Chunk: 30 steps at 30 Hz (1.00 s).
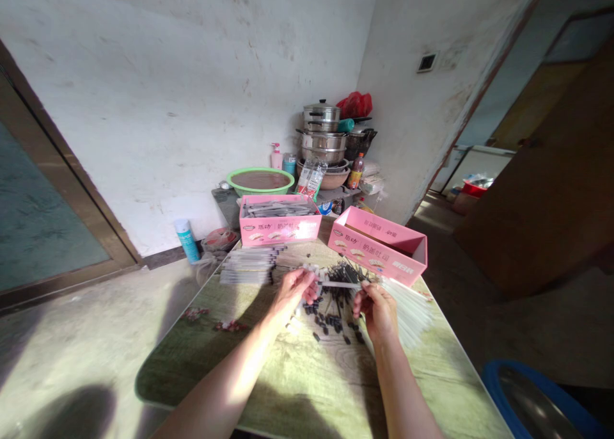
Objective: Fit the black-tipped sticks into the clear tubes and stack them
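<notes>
A thin whitish plastic tube (340, 285) spans the gap between my two hands, above the table. My left hand (297, 287) is closed at its left end, and small pale pieces beside those fingers are too blurred to make out. The fingertips of my right hand (380, 306) pinch the right end. Beneath and behind the tube lies a heap of thin black sticks (343, 272). Small black caps (336, 324) are scattered nearer to me. Clear empty-looking tubes (407, 311) fan out beyond my right hand. Tubes with dark ends (249, 264) lie in a row at the left.
Behind my hands stand a pink box (281, 229) filled with tubes and a second pink box (377, 250), open at the top. A green-rimmed basin (260, 180) and stacked steel pots (322, 138) are against the wall. A blue tub (537, 394) sits on the floor at right.
</notes>
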Each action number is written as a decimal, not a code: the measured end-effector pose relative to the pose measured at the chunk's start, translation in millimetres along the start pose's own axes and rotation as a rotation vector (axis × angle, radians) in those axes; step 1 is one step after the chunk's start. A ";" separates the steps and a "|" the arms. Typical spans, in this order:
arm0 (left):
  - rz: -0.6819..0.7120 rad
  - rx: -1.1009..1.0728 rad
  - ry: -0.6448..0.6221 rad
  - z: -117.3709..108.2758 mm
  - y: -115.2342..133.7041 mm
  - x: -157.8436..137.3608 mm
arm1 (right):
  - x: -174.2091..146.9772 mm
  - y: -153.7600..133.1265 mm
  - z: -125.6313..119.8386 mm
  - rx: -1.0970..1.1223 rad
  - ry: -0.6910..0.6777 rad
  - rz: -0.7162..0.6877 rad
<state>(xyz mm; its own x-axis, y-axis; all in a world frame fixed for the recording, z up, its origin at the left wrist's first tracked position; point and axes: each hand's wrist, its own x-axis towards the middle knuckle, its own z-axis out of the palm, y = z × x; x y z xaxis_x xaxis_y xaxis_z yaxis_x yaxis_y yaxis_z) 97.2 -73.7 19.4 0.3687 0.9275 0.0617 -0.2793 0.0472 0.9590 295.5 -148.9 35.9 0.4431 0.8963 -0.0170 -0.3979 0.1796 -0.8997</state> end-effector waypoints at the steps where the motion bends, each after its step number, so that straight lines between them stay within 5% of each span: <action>1: -0.023 0.021 0.009 -0.5 -0.9 0.1 | 0.3 0.2 -0.2 0.000 0.001 -0.001; 6: -0.068 0.141 -0.007 -2.7 -6.3 1.3 | -0.4 0.9 1.3 -0.017 0.004 -0.008; 16: 0.048 0.043 -0.011 -2.9 -6.5 5.5 | -0.3 1.4 0.4 -0.029 0.020 -0.012; 23: -0.050 0.157 -0.015 -3.7 -8.1 2.7 | -0.4 1.6 1.4 -0.036 0.019 -0.010; 30: 0.075 0.040 0.001 -2.4 -4.3 4.9 | -0.2 1.5 0.8 -0.036 0.013 -0.011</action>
<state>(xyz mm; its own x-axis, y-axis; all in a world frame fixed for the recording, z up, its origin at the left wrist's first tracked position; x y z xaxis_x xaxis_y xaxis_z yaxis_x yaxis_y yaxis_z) 98.0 -68.4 15.0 0.3474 0.9282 0.1333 -0.2701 -0.0371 0.9621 294.2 -148.5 34.9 0.4580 0.8889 -0.0130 -0.3644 0.1743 -0.9148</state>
